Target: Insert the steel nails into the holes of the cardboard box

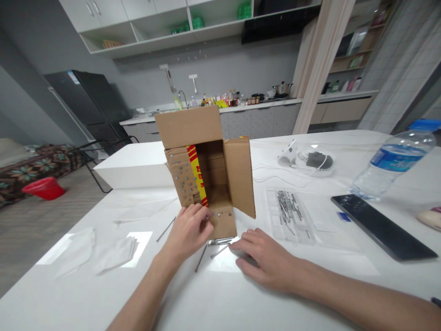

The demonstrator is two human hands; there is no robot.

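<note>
An open cardboard box [216, 177] stands on the table, with its flaps spread toward me. Grey round nail heads [188, 184] dot its left flap, and a row of them crosses the lower flap [222, 225]. My left hand [191, 230] is at the left edge of that lower flap, its fingers curled together; whatever they pinch is hidden. My right hand [263, 257] rests low over the table, thumb and index finger apart. Its index fingertip is at the end of a loose nail [220, 251]. Several more nails lie just below the lower flap.
To the right are a clear plastic case [291, 214] of nails, a black phone [382, 225], a water bottle [396, 158] and a white round device with a cable [315, 161]. White tissues [115, 254] lie at left. Behind the box stands a white block [136, 168].
</note>
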